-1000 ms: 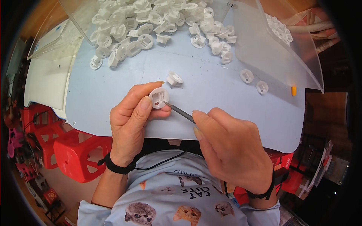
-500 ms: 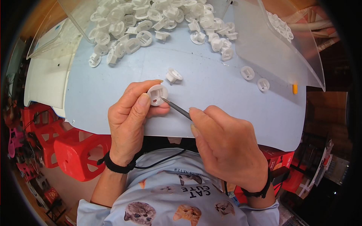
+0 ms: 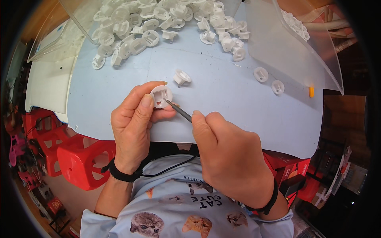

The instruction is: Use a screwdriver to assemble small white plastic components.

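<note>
Between the thumb and fingers of my left hand (image 3: 135,115) is a round white plastic part (image 3: 161,96), its recessed face turned up toward me. The recess has a small reddish spot near its lower edge. My right hand (image 3: 228,152) grips a slim dark grey pointed tool (image 3: 180,111), perhaps tweezers; its exact kind is hard to make out. The tool's tip touches or nearly touches the right side of the recess. Just beyond my left fingertips, a similar loose white part (image 3: 182,77) lies tilted on the light blue tabletop (image 3: 222,99).
A large heap of white parts (image 3: 139,23) covers the far side of the table. Two parts (image 3: 261,74) and an orange piece (image 3: 311,92) lie at the right, by a clear plastic bin (image 3: 293,51). Another clear bin (image 3: 59,35) stands far left. Red stools (image 3: 81,162) are at lower left.
My right hand has shifted left and turned, its fingers now closer to the part. The left hand and the white part have moved slightly left, and the tool tip followed.
</note>
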`<action>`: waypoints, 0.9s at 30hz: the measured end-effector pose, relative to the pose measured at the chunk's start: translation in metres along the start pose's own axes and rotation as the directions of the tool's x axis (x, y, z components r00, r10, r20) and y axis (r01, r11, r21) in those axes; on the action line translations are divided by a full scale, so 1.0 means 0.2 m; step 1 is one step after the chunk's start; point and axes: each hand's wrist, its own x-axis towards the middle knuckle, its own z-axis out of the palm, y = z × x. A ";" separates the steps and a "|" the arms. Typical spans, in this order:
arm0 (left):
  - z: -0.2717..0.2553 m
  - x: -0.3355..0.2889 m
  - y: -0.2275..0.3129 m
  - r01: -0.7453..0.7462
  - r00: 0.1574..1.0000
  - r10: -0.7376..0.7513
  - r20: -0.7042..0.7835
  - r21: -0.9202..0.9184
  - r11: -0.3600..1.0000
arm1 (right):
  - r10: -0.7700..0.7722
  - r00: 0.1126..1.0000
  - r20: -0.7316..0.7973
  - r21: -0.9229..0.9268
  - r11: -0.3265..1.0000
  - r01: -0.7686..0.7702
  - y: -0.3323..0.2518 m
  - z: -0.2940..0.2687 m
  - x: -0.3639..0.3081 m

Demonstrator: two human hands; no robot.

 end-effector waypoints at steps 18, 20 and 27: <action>0.00 -0.01 -0.02 -0.041 0.998 0.042 -0.047 0.006 0.999 | 0.042 0.995 0.089 0.429 0.900 -0.076 0.10 -0.01 0.06; 0.00 -0.01 -0.02 -0.046 0.997 0.047 -0.059 0.015 0.999 | 0.013 0.998 0.064 0.447 0.893 -0.040 0.13 0.00 0.07; 0.01 -0.01 -0.03 -0.074 0.992 0.085 -0.095 0.108 0.991 | -0.083 0.995 0.046 0.402 0.914 0.057 0.14 0.01 0.09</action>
